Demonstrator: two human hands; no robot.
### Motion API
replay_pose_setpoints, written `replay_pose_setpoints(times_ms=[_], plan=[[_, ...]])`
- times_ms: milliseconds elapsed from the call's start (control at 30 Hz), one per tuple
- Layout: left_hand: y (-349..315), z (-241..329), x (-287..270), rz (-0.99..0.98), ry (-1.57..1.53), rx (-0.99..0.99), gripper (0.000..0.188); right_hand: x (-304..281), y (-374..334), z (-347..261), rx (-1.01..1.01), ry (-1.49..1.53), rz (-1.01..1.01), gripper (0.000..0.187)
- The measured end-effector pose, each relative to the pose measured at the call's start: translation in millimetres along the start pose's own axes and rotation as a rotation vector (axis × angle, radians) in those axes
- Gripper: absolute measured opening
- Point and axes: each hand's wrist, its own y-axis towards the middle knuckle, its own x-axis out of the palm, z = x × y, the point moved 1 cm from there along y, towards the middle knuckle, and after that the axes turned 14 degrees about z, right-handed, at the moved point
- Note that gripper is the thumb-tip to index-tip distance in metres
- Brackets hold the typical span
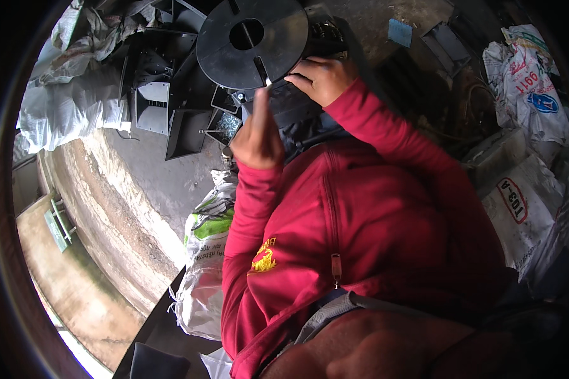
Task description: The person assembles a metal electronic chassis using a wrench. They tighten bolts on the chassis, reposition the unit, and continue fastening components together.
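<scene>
A large black disc with a round centre hole and narrow slots lies at the top centre. My right hand is at its right edge, thumb and fingers closed on the rim. Below the disc, my left hand is raised and closed, partly blurred. A pale, narrow shape rises from it to the slot at the disc's lower edge, ending in a bright white tip; whether this is a finger or a held piece I cannot make out. Just left of that hand sits a small black tray of shiny small metal parts.
Black open boxlike parts are heaped left of the disc. White sacks stand beside me, one at left and others at right. Crumpled pale sheeting lies far left. A blue piece is on the floor.
</scene>
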Motion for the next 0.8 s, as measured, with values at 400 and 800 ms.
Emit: replay_pose_setpoints(times_ms=[400, 800], plan=[[-34.8, -6.2, -17.0, -0.4, 0.154, 0.316, 0.037, 0.4, -0.5, 2.6, -0.047, -0.014, 0.014, 0.015], [-25.7, 3.0, -5.2, -0.613, -0.204, 0.163, 0.019, 0.3, 0.9, 3.2, -0.029, -0.002, 0.007, 0.012]])
